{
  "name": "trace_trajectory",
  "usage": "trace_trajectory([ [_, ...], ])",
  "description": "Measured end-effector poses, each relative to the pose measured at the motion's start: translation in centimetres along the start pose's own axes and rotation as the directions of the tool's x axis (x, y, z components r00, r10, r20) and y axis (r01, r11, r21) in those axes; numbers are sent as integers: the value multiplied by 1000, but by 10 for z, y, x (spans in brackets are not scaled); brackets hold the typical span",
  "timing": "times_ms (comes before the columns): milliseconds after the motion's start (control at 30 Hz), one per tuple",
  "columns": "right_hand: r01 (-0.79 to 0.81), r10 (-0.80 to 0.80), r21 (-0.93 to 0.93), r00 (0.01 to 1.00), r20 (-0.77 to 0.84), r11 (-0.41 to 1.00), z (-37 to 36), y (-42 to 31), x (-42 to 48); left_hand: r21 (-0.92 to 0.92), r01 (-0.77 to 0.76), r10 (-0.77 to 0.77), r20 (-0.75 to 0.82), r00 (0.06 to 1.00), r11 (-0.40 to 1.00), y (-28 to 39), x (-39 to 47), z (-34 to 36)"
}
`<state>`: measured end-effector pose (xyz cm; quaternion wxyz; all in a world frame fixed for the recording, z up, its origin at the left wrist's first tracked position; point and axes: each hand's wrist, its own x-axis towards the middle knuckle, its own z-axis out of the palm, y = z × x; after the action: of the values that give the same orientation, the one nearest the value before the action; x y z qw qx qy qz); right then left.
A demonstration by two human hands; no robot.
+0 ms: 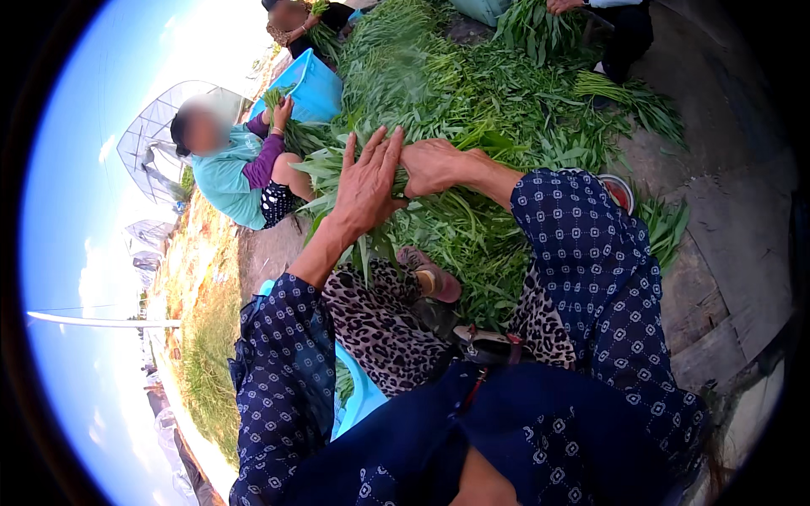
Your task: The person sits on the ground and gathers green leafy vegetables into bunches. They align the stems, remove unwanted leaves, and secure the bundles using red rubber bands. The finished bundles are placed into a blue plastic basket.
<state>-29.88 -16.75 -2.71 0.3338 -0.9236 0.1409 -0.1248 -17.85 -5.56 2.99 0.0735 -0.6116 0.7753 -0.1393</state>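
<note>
My right hand [436, 166] is closed around a bunch of long-leaved greens [323, 174], which look like water spinach. Leaves of the bunch stick out to the left, past my left hand [368, 180]. That hand lies flat against the bunch with its fingers stretched and slightly apart, its fingertips beside the right hand's knuckles. Most of the bunch's middle is hidden behind both hands. Under and beyond them spreads a thick heap of loose cut greens [411, 82], reaching to my shoe [440, 278].
A person [228, 164] at the left holds greens beside a blue plastic crate [316, 85]. Two more people work at the far side. A blue container [361, 392] stands by my leg. A round bowl [617, 193] and a laid bunch [633, 101] are at right.
</note>
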Motion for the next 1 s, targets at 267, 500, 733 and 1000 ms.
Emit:
trace_trajectory([
  [267, -59, 46, 120, 993, 107, 991, 18, 13, 2, -182, -122, 87, -190, 978, 976, -22, -4, 58],
  [500, 11, 88, 396, 969, -229, 918, 62, 56, 17, -190, 29, -40, -51, 998, 981, -52, -38, 81],
  [733, -653, 658, -104, 721, 216, 750, 146, 224, -90, -108, 279, -278, 26, 960, 954, -102, -44, 97],
  [1000, -375, 519, -528, 841, 152, 762, 251, 240, -138, -200, 535, -521, 121, 845, 821, -135, -64, 89],
])
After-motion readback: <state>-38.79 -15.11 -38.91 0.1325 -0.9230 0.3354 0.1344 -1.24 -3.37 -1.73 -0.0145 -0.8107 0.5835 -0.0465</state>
